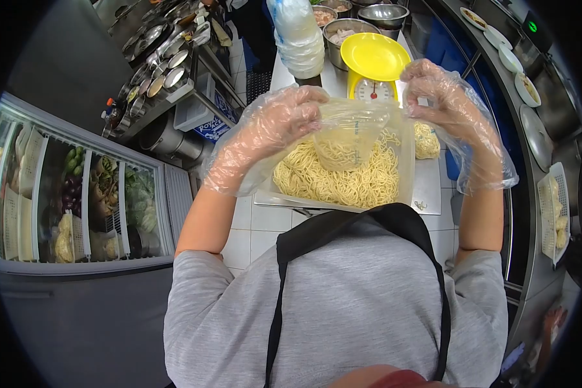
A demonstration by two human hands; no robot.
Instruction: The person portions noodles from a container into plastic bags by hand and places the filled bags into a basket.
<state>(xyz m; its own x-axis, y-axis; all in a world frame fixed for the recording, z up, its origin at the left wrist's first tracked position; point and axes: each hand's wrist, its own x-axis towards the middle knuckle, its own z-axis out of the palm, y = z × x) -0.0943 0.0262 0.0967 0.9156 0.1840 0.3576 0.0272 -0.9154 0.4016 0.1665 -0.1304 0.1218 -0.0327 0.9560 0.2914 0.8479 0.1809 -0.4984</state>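
My left hand (288,119), in a loose clear plastic glove, is closed on the left side of a clear plastic bag (349,132) with faint green print. My right hand (436,97), gloved the same way, has its fingers pinched at the bag's upper right edge. The bag hangs over a translucent tub (405,174) heaped with yellow noodles (343,184). Whether anything is inside the bag is hard to tell. Just beyond stands a yellow dial scale (373,58) with a round pan. A filled bag of noodles (427,141) lies right of the tub.
Stacked plastic-wrapped containers (297,42) stand left of the scale, with metal bowls (346,32) behind. A glass-fronted fridge (77,187) is at left, below a rack of pans (165,71). Plates (527,89) and a white basket (553,213) line the right counter.
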